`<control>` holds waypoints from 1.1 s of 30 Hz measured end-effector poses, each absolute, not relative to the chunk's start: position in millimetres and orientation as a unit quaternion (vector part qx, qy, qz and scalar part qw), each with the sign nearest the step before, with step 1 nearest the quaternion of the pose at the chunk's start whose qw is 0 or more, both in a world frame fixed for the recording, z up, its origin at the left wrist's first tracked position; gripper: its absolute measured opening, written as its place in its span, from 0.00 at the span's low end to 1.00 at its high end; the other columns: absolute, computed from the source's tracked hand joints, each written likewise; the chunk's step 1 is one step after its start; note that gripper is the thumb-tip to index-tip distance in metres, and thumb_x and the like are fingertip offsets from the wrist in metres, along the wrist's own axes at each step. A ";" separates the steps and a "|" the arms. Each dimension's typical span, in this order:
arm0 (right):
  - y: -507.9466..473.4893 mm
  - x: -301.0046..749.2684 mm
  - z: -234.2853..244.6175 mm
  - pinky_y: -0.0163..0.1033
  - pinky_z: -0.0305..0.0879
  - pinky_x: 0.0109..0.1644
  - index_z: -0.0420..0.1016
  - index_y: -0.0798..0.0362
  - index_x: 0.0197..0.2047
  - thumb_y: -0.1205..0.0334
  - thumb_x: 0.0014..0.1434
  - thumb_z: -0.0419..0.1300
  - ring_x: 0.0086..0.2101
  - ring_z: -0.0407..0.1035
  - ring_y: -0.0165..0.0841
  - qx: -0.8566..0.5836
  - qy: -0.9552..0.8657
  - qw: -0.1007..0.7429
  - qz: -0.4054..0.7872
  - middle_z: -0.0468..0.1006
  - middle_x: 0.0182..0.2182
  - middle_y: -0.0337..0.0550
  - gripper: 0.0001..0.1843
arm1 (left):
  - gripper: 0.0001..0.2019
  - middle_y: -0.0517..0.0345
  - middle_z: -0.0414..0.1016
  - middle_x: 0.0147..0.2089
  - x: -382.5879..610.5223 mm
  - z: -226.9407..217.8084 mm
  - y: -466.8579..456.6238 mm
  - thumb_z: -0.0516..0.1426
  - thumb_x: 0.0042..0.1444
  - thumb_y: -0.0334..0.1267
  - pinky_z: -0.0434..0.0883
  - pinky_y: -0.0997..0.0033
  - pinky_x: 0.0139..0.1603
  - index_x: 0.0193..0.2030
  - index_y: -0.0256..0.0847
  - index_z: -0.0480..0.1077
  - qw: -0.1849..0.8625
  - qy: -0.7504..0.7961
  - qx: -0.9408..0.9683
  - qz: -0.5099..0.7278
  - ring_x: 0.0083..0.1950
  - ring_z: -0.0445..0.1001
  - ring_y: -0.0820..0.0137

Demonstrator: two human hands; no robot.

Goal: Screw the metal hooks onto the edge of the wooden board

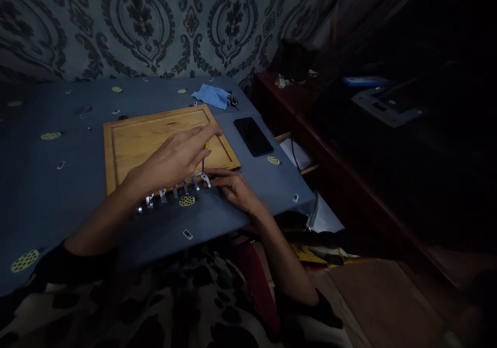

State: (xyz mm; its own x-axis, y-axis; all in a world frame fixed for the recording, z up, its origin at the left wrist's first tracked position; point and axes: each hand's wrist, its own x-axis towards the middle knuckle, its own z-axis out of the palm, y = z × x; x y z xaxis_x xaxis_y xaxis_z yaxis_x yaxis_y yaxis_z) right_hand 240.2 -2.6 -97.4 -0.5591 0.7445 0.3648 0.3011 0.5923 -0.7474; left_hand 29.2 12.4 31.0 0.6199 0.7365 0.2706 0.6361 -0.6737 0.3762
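Holding a screwdriver (203,165) with a yellow section showing at its handle, a person's left hand (174,154) reaches across a framed wooden panel (142,146) that lies on a blue-gray tablecloth (77,182). The tool's shaft points down at the right end of a row of shiny metal hooks (163,196) along the panel's near edge. The right hand (237,190) is beside the endmost hook, its fingers extended toward it; whether they pinch the metal cannot be told. The left hand and forearm cover part of the panel and most of the screwdriver's handle.

Just beyond the panel's right side lies a black smartphone (253,136), apart from it. Near the table's far edge, a crumpled light-blue cloth (209,95) lies next to a small dark object (233,100), too small to identify. To the right, an open drawer (309,170) with white paper (295,152) inside stands beside dark reddish furniture (326,146). A damask-patterned backdrop (233,22) rises behind the table.
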 end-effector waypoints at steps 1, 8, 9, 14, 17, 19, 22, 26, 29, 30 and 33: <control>-2.9 240.3 -97.0 0.46 0.72 0.63 0.87 0.45 0.47 0.84 0.51 0.50 0.58 0.76 0.36 -0.317 -0.823 0.346 0.320 0.81 0.58 0.41 0.34 | 0.18 0.49 0.77 0.55 29.1 31.4 12.4 0.51 0.69 0.30 0.71 0.68 0.52 0.64 0.39 0.64 0.124 0.385 0.892 0.203 0.55 0.76 0.63; -3.4 240.7 -97.1 0.48 0.72 0.64 0.86 0.43 0.47 0.84 0.51 0.50 0.58 0.76 0.36 -0.324 -0.823 0.343 0.317 0.81 0.58 0.38 0.34 | 0.20 0.47 0.74 0.59 28.8 36.0 12.0 0.49 0.68 0.27 0.71 0.65 0.57 0.65 0.38 0.62 0.149 0.375 0.895 0.188 0.58 0.74 0.64; -3.3 240.7 -97.4 0.48 0.72 0.64 0.86 0.43 0.47 0.84 0.52 0.50 0.58 0.76 0.36 -0.324 -0.823 0.343 0.317 0.81 0.58 0.38 0.34 | 0.20 0.47 0.75 0.58 28.7 37.0 11.7 0.50 0.68 0.27 0.71 0.65 0.58 0.65 0.39 0.62 0.150 0.377 0.894 0.187 0.58 0.74 0.64; -3.7 241.1 -97.4 0.47 0.72 0.64 0.86 0.45 0.48 0.85 0.51 0.49 0.58 0.76 0.35 -0.308 -0.823 0.352 0.323 0.80 0.60 0.40 0.35 | 0.17 0.51 0.77 0.51 25.0 41.6 10.1 0.52 0.69 0.34 0.72 0.64 0.49 0.63 0.41 0.64 0.122 0.426 0.861 0.251 0.44 0.76 0.66; -4.0 241.5 -97.2 0.48 0.72 0.64 0.86 0.44 0.48 0.85 0.51 0.50 0.58 0.76 0.35 -0.312 -0.824 0.348 0.321 0.80 0.60 0.40 0.35 | 0.17 0.55 0.76 0.46 22.3 42.6 10.1 0.54 0.68 0.37 0.71 0.64 0.46 0.62 0.42 0.65 0.107 0.440 0.855 0.254 0.40 0.76 0.66; -4.0 241.7 -97.4 0.48 0.72 0.64 0.86 0.44 0.48 0.85 0.51 0.50 0.58 0.76 0.36 -0.315 -0.825 0.345 0.318 0.80 0.59 0.40 0.35 | 0.17 0.58 0.75 0.40 22.3 42.3 10.4 0.55 0.68 0.37 0.71 0.64 0.47 0.62 0.43 0.65 0.110 0.440 0.858 0.240 0.40 0.76 0.65; -3.9 241.7 -97.8 0.48 0.72 0.64 0.86 0.45 0.48 0.84 0.52 0.50 0.58 0.76 0.36 -0.316 -0.824 0.347 0.317 0.80 0.59 0.41 0.34 | 0.18 0.59 0.74 0.38 24.9 42.0 10.5 0.56 0.67 0.34 0.71 0.64 0.48 0.62 0.42 0.65 0.125 0.437 0.863 0.221 0.42 0.77 0.63; -3.8 241.2 -97.8 0.48 0.73 0.63 0.86 0.44 0.48 0.84 0.53 0.51 0.57 0.77 0.36 -0.310 -0.821 0.354 0.323 0.80 0.60 0.40 0.33 | 0.18 0.56 0.76 0.42 27.8 42.7 9.3 0.56 0.66 0.33 0.71 0.64 0.49 0.62 0.40 0.66 0.128 0.442 0.862 0.213 0.45 0.77 0.62; -3.9 240.6 -97.8 0.46 0.72 0.63 0.86 0.44 0.48 0.84 0.53 0.51 0.56 0.77 0.35 -0.312 -0.820 0.353 0.326 0.80 0.60 0.40 0.34 | 0.18 0.57 0.76 0.40 27.9 42.3 9.0 0.56 0.66 0.33 0.70 0.65 0.48 0.62 0.40 0.66 0.120 0.445 0.862 0.210 0.44 0.77 0.62; -4.0 240.4 -97.7 0.46 0.72 0.63 0.86 0.44 0.48 0.85 0.52 0.50 0.56 0.77 0.35 -0.312 -0.820 0.354 0.325 0.80 0.60 0.40 0.34 | 0.19 0.57 0.76 0.40 27.9 41.8 9.2 0.56 0.66 0.33 0.70 0.65 0.47 0.63 0.39 0.66 0.118 0.445 0.863 0.208 0.44 0.77 0.62; -4.2 240.1 -96.8 0.47 0.72 0.64 0.86 0.44 0.48 0.85 0.52 0.50 0.57 0.77 0.35 -0.313 -0.822 0.350 0.322 0.80 0.60 0.39 0.35 | 0.19 0.55 0.77 0.42 28.1 39.8 10.3 0.56 0.66 0.33 0.70 0.66 0.46 0.63 0.40 0.66 0.113 0.443 0.865 0.206 0.45 0.78 0.62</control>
